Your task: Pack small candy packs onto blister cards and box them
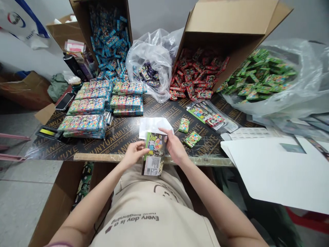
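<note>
A printed pouch [155, 151] with a green edge and a white label hangs upright over the table's front edge, between my hands. My left hand [134, 153] pinches its left side with thumb and fingers. At its upper right side, my right hand [174, 146] has its fingers closed on the pouch. Behind the pouch lies a white sheet [156, 124] on the dark table. Two small green packets [192, 139] rest on the table to the right of my right hand.
Stacked packs [86, 105] stand at the left, near a phone [64, 101]. Along the back are a carton of blue packets [109, 37], a plastic bag [150, 51], a carton of red packets [200, 75] and a bag of green packets [264, 75]. White boards [280, 171] lie right.
</note>
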A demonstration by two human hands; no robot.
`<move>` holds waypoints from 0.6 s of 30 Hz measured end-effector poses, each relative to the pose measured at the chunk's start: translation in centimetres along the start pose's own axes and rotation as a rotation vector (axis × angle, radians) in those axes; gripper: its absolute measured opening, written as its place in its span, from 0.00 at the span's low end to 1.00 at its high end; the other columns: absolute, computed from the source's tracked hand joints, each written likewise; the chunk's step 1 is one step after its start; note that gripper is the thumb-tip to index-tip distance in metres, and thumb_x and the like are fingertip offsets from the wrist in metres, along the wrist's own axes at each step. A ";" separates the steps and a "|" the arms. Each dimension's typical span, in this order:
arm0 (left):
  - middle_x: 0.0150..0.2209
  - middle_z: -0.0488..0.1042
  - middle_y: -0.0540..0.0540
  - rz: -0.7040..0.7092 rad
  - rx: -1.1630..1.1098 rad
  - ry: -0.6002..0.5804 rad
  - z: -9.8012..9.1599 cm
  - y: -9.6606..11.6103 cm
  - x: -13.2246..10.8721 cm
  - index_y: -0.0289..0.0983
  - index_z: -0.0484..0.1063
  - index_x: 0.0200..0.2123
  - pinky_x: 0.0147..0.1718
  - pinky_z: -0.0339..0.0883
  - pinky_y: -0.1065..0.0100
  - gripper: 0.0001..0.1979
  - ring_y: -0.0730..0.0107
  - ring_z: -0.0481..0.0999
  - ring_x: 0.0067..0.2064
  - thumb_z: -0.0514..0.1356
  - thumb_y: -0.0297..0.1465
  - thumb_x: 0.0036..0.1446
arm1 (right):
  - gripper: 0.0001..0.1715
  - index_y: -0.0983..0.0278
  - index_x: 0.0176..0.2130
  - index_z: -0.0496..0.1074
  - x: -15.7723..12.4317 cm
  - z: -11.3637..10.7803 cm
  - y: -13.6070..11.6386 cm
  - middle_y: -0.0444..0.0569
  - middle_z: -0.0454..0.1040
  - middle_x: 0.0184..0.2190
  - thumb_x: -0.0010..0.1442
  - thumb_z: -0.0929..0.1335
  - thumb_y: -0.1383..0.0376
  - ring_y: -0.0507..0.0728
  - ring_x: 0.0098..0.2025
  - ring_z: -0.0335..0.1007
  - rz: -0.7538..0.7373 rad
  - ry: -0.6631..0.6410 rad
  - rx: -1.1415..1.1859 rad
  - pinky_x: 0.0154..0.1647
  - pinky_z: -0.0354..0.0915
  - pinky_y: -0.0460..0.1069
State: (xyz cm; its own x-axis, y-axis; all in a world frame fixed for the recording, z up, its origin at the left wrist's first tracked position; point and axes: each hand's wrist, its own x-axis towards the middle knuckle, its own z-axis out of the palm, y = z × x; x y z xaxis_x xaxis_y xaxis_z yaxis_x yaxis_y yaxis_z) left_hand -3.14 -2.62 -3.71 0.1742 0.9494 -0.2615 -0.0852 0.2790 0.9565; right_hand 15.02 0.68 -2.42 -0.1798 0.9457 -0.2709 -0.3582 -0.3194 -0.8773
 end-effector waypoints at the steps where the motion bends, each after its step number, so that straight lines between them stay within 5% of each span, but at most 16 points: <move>1: 0.32 0.81 0.44 -0.006 -0.021 -0.019 0.3 -0.1 -0.3 0.33 0.79 0.36 0.31 0.70 0.71 0.19 0.68 0.78 0.31 0.72 0.37 0.41 | 0.28 0.60 0.42 0.77 -0.1 0.3 0.0 0.48 0.81 0.39 0.50 0.71 0.43 0.58 0.39 0.77 0.041 0.035 0.072 0.41 0.71 0.53; 4: 0.35 0.81 0.44 -0.006 -0.240 0.129 1.6 0.1 -0.8 0.34 0.80 0.35 0.40 0.70 0.68 0.19 0.67 0.79 0.36 0.73 0.38 0.40 | 0.23 0.63 0.34 0.78 -0.5 1.7 0.0 0.50 0.81 0.33 0.47 0.73 0.48 0.58 0.36 0.77 0.109 0.081 0.191 0.40 0.70 0.52; 8: 0.28 0.80 0.46 -0.071 -0.579 0.442 2.8 1.4 -0.7 0.32 0.78 0.26 0.38 0.69 0.69 0.17 0.69 0.77 0.31 0.71 0.42 0.41 | 0.16 0.62 0.29 0.77 -0.7 3.2 0.2 0.46 0.81 0.28 0.40 0.77 0.57 0.55 0.34 0.76 0.146 0.059 0.284 0.41 0.68 0.50; 13: 0.25 0.78 0.46 -0.206 -0.682 0.379 2.2 2.3 -0.8 0.32 0.77 0.24 0.39 0.70 0.66 0.19 0.66 0.78 0.32 0.68 0.45 0.41 | 0.20 0.62 0.27 0.74 -0.9 2.9 0.1 0.46 0.80 0.28 0.39 0.79 0.52 0.55 0.34 0.76 0.242 0.033 0.308 0.42 0.69 0.50; 18: 0.28 0.79 0.49 -0.205 -0.583 0.351 1.4 2.0 -0.4 0.35 0.76 0.26 0.40 0.69 0.66 0.10 0.67 0.78 0.35 0.66 0.34 0.39 | 0.13 0.60 0.31 0.76 -1.0 2.5 1.0 0.47 0.81 0.33 0.45 0.75 0.57 0.57 0.39 0.76 0.062 0.034 0.264 0.47 0.69 0.52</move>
State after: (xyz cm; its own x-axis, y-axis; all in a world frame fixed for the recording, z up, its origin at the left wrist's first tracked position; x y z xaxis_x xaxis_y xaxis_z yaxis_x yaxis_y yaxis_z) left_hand -2.02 -2.65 -1.49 -0.0753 0.8323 -0.5492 -0.6130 0.3958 0.6838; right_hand 12.58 -0.75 -2.03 -0.1799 0.9237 -0.3381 -0.5748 -0.3777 -0.7259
